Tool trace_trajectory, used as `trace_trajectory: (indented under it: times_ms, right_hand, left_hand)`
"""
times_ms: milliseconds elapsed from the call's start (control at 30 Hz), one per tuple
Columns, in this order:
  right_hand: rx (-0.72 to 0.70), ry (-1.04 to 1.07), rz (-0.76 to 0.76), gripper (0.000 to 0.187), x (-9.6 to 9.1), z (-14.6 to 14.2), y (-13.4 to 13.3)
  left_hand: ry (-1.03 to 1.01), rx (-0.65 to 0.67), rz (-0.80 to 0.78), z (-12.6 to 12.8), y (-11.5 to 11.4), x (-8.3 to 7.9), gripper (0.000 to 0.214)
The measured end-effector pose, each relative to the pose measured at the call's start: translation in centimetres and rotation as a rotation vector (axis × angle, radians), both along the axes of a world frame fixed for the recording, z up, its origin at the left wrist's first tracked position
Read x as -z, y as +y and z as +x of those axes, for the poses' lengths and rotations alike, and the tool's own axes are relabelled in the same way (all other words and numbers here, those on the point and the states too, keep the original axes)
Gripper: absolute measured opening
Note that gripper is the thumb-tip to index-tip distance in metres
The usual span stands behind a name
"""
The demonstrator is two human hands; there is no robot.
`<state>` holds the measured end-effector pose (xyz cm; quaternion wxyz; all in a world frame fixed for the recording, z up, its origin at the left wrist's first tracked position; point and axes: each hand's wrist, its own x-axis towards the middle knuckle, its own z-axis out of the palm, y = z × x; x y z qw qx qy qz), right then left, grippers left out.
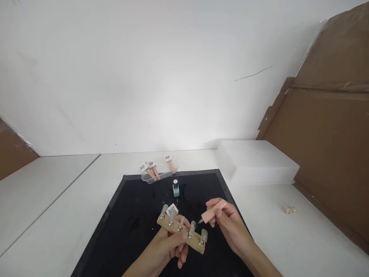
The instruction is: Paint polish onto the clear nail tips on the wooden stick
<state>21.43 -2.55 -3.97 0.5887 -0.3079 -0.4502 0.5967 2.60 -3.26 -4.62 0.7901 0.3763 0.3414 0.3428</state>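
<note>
My left hand grips a wooden bar from below; several clear nail tips stand on metal pegs along its top. My right hand pinches a peach-coloured polish cap, and its small brush points at the nail tip near the bar's right end. An open mint-green polish bottle stands on the black mat behind the bar. A white-labelled bottle sits just behind the bar, partly hidden.
A clear tray with three peach polish bottles lies at the mat's far edge. A white box stands at the right, brown cardboard beyond it. A small beige object lies on the white table.
</note>
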Motion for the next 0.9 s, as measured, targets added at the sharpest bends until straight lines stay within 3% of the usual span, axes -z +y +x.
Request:
trace_trajectory:
  times_ms: [300, 533, 733, 900]
  right_hand:
    - [-0.112, -0.106, 0.096, 0.021, -0.5, 0.0, 0.1]
    - [-0.148, -0.161, 0.186, 0.017, -1.0, 0.0, 0.1]
    - [-0.093, -0.189, 0.207, 0.018, -0.7, 0.0, 0.2]
    - [0.056, -0.140, 0.094, 0.024, -0.1, 0.0, 0.3]
  left_hand:
    - [0.000, 0.083, 0.028, -0.2, 0.1, 0.0, 0.034]
    - [0.035, 0.073, 0.029, 0.0, 0.1, 0.0, 0.033]
    - [0.022, 0.083, 0.019, 0.0, 0.1, 0.1, 0.033]
    - [0.029, 0.082, 0.019, -0.3, 0.0, 0.3, 0.032]
